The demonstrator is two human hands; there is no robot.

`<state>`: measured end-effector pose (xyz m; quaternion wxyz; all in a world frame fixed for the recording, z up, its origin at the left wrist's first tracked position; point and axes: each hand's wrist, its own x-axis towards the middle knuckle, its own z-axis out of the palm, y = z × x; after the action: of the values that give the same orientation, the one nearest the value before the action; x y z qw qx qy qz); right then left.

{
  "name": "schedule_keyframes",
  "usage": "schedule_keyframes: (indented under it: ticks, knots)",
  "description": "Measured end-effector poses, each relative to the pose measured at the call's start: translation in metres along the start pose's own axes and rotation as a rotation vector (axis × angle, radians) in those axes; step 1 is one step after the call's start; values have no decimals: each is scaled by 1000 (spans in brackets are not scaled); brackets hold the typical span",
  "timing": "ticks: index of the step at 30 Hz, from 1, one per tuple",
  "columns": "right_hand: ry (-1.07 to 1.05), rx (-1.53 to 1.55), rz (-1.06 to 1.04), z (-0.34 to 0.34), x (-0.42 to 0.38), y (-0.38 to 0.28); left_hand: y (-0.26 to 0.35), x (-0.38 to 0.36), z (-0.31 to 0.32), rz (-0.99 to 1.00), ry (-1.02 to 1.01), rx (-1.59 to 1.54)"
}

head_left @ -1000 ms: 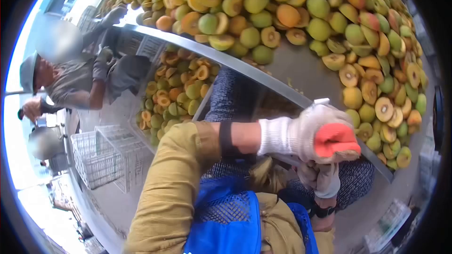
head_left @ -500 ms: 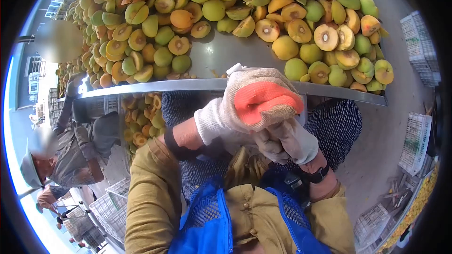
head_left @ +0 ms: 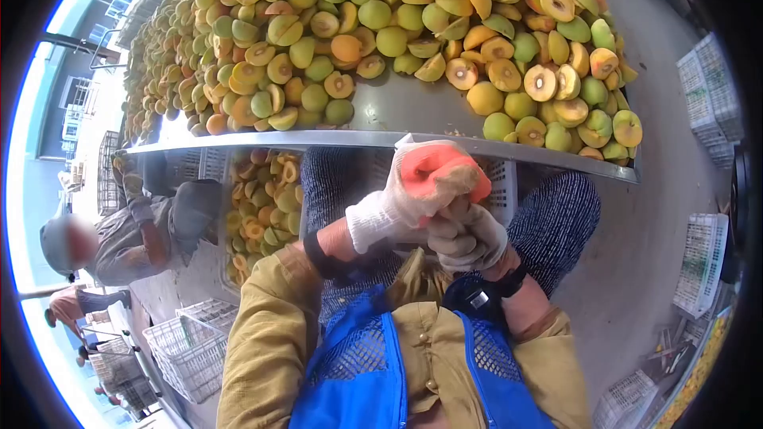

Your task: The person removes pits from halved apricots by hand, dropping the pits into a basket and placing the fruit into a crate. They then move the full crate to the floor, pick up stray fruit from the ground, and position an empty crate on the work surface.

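Observation:
My left hand (head_left: pixel 433 180), in a white-cuffed glove with an orange coated palm, is curled shut over the lap, just below the table edge. A small pale tip sticks out at its upper side. Right against it from below is my right hand (head_left: pixel 467 236), in a greyish white glove with its fingers folded closed. Whatever lies inside either hand is hidden. Past the hands, halved apricot-like fruits (head_left: pixel 540 83) are heaped on the metal table (head_left: pixel 401 103), some cut faces showing a stone.
A crate of fruit halves (head_left: pixel 266 218) stands below the table to the left. Another crate (head_left: pixel 501 191) shows partly behind my hands. A co-worker (head_left: pixel 131 230) in a hat sits at left. White crates (head_left: pixel 191 349) (head_left: pixel 703 262) stand on the floor on both sides.
The view has shifted a little. My hands, still together and closed, sit lower and farther from the camera. The co-worker's head and arm have moved.

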<state>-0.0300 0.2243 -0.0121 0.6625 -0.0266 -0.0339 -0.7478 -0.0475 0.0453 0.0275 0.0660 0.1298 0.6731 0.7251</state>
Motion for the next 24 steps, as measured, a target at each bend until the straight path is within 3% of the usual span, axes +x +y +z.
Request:
schedule_keyframes:
  ticks: [1, 2, 3, 5, 6, 7, 8, 9, 11, 13, 14, 17, 19, 20, 21, 23, 24]
  knots:
    - [-131, 164, 5, -5, 4, 5, 2, -2, 5, -88, 41, -133]
    - [-210, 155, -51, -3, 10, 3, 12, -8, 19, -296, 289, -774]
    - [-273, 178, -109, -4, 12, 8, 8, -4, 22, -148, 303, -997]
    - [-411, 224, -204, -1, 13, 9, 18, -24, 12, -173, 498, -814]
    - [-297, 181, -208, -10, 9, 3, 14, -34, -5, -148, 434, -934]
    - [-182, 142, -205, -17, 9, 0, 27, -46, -11, -135, 541, -902]
    - [346, -91, -254, -24, 12, 1, 29, -61, -27, -57, 544, -909]
    - [790, -45, -277, -35, 24, 6, 29, -78, -48, 25, 544, -912]
    - [674, 104, -270, -63, 19, 11, 35, -123, -96, 115, 731, -697]
    - [721, -21, -291, -50, 26, 13, 23, -169, -147, 91, 942, -480]
    - [735, -15, -281, -54, 28, 11, 8, -185, -170, 65, 986, -517]
    - [919, -68, -260, -67, 38, 13, -46, -179, -212, -111, 1123, 1]
    - [983, -135, -256, -68, 42, 17, -78, -166, -234, -386, 936, 1036]
    - [1019, -170, -250, -67, 43, 18, -85, -166, -231, -580, 807, 1027]
    - [1037, -174, -245, -69, 44, 17, -118, -177, -245, -506, 722, 1033]
    - [1074, -177, -248, -73, 43, 14, -132, -177, -253, -137, 620, 1193]
    - [1057, -166, -240, -78, 43, 12, -134, -178, -254, -141, 624, 1230]
